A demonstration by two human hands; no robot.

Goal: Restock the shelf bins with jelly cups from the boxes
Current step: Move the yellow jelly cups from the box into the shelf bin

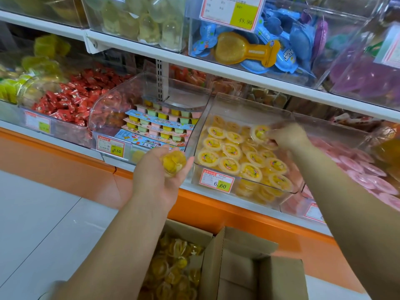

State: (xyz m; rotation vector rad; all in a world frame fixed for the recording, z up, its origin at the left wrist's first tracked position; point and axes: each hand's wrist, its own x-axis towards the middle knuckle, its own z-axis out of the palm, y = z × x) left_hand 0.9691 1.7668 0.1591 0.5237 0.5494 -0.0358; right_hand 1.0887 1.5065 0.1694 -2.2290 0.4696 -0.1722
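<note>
On the head camera I see the left hand (159, 179) palm-up, fingers curled around a yellow jelly cup (173, 163), just left of the clear bin (200, 135) with the 6.60 price tag (217, 180). The right hand (289, 137) is inside that bin, pinching a second jelly cup (259, 131) above the packed jelly cups (231, 151). Below the bin, an open cardboard box (238, 276) holds loose jelly cups (171, 269).

One head-worn view (wide-angle) looks forward and down, close to the lower shelf (216, 211) front edge and the box (238, 267).
</note>
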